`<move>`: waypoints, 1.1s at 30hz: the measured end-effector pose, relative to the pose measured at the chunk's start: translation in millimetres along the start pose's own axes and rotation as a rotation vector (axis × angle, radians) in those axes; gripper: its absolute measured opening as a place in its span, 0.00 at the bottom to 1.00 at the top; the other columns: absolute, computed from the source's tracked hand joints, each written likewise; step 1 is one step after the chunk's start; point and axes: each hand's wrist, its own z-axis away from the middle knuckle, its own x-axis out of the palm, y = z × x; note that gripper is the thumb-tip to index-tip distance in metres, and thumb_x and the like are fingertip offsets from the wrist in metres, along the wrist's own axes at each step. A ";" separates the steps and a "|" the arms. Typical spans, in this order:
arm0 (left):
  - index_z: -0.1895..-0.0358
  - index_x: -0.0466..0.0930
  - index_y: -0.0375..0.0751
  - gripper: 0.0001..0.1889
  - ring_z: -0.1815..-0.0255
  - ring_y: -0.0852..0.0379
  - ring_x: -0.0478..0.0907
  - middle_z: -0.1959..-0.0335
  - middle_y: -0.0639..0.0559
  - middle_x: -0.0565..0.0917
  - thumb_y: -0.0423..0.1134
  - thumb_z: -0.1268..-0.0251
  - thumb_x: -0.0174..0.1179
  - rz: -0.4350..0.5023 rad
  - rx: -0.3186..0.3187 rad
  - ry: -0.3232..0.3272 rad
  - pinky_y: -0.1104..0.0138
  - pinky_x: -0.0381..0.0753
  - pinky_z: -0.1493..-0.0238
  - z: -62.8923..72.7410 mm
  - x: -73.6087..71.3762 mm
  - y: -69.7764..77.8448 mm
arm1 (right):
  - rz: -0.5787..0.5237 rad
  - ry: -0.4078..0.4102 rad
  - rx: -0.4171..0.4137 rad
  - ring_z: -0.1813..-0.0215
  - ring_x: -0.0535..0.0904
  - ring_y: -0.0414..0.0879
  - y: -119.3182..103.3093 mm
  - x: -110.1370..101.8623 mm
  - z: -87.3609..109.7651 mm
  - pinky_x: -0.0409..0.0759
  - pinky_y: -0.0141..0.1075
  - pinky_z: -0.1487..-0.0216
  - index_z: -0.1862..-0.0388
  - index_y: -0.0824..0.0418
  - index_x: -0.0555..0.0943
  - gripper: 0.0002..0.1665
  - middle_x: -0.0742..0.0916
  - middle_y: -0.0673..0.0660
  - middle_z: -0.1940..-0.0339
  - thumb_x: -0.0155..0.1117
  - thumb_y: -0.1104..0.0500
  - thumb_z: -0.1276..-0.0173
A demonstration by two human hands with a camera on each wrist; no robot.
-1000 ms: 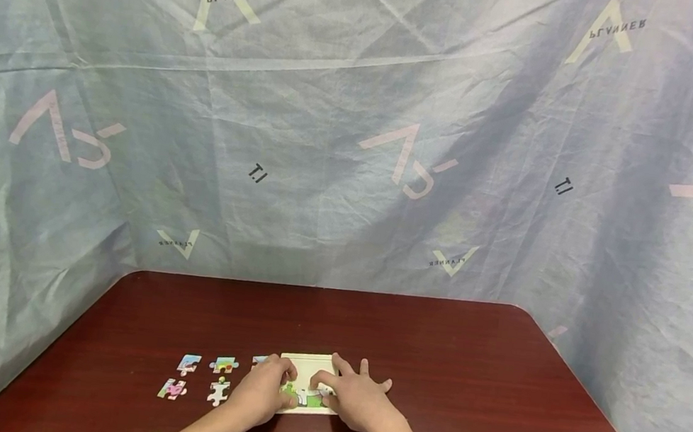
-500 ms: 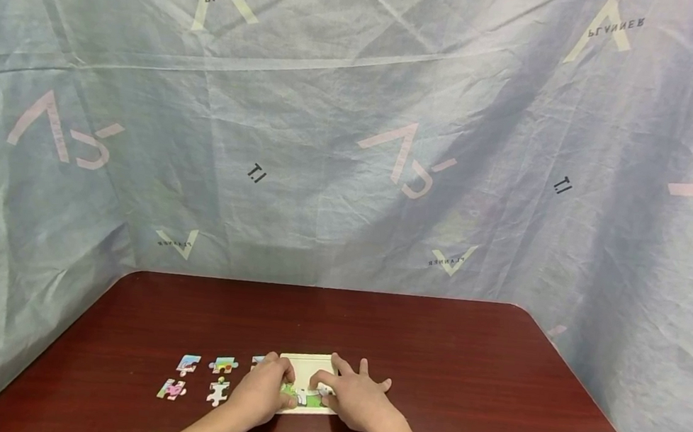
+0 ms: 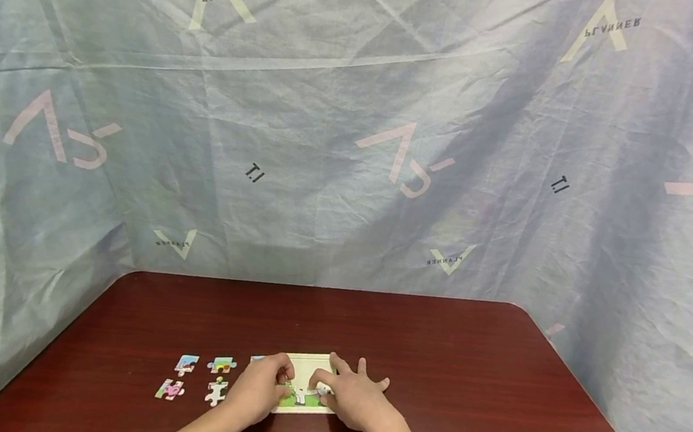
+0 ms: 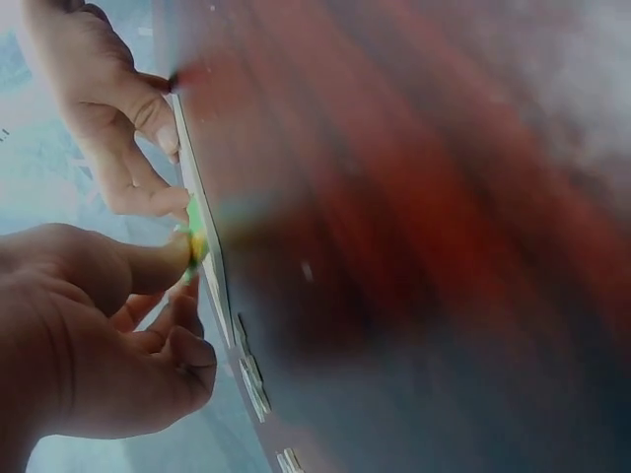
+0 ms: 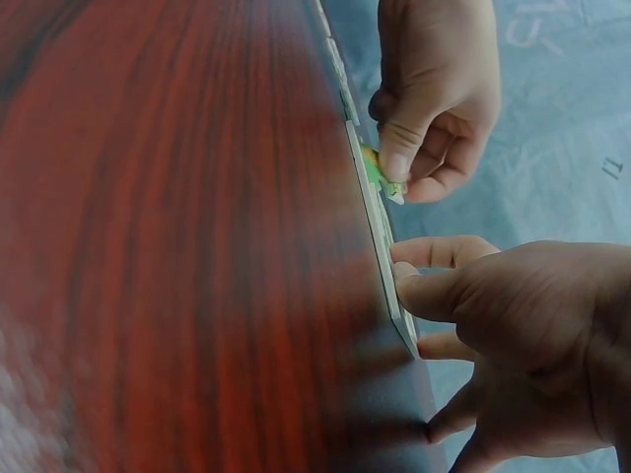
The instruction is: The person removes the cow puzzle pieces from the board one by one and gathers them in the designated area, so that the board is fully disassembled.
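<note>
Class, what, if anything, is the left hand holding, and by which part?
The left hand pinches a green-and-yellow puzzle piece by its upper part.

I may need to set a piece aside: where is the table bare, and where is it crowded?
Bare: table right of the right hand, and the strip between tray and curtain. Crowded: just left of the left hand, among loose pieces.

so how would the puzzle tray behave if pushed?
The puzzle tray is probably stiff: its edge looks straight in the right wrist view. Lying flat on the table, it would likely slide rather than tip. Its thin profile suggests light weight.
</note>
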 end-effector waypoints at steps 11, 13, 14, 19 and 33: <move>0.67 0.77 0.42 0.09 0.75 0.63 0.68 0.75 0.58 0.74 0.25 0.38 0.65 0.097 -0.039 0.070 0.68 0.70 0.72 2.0 -7.8 -4.3 | -0.023 -0.011 -0.005 0.35 0.63 0.86 1.1 -1.0 -0.3 0.64 0.83 0.61 0.55 0.35 0.75 0.10 0.69 0.62 0.24 0.64 0.52 0.26; 0.67 0.77 0.42 0.09 0.75 0.62 0.69 0.75 0.57 0.75 0.25 0.38 0.65 0.095 -0.044 0.079 0.68 0.70 0.72 2.9 -9.3 -5.8 | -0.028 -0.013 -0.001 0.35 0.63 0.86 1.5 -0.4 -0.7 0.64 0.83 0.61 0.55 0.35 0.75 0.10 0.69 0.62 0.24 0.64 0.52 0.26; 0.67 0.77 0.42 0.09 0.75 0.62 0.69 0.75 0.57 0.75 0.24 0.38 0.65 0.097 -0.049 0.080 0.68 0.70 0.72 3.5 -10.2 -6.8 | -0.030 -0.014 -0.001 0.35 0.63 0.86 1.6 -0.2 -0.9 0.63 0.83 0.61 0.56 0.35 0.75 0.10 0.69 0.62 0.24 0.64 0.52 0.26; 0.67 0.77 0.42 0.09 0.75 0.59 0.69 0.74 0.56 0.75 0.25 0.37 0.64 0.139 -0.104 0.065 0.67 0.69 0.72 8.1 -16.6 -13.5 | -0.036 -0.022 0.000 0.34 0.63 0.85 0.6 -0.8 -1.0 0.63 0.83 0.60 0.55 0.35 0.75 0.10 0.69 0.62 0.24 0.64 0.53 0.25; 0.67 0.76 0.45 0.10 0.73 0.59 0.69 0.74 0.58 0.75 0.25 0.35 0.63 0.100 -0.179 0.108 0.64 0.69 0.66 30.0 -38.6 -40.6 | -0.061 -0.029 -0.013 0.34 0.61 0.86 1.7 -0.5 0.0 0.62 0.84 0.60 0.54 0.35 0.74 0.11 0.68 0.62 0.23 0.63 0.54 0.25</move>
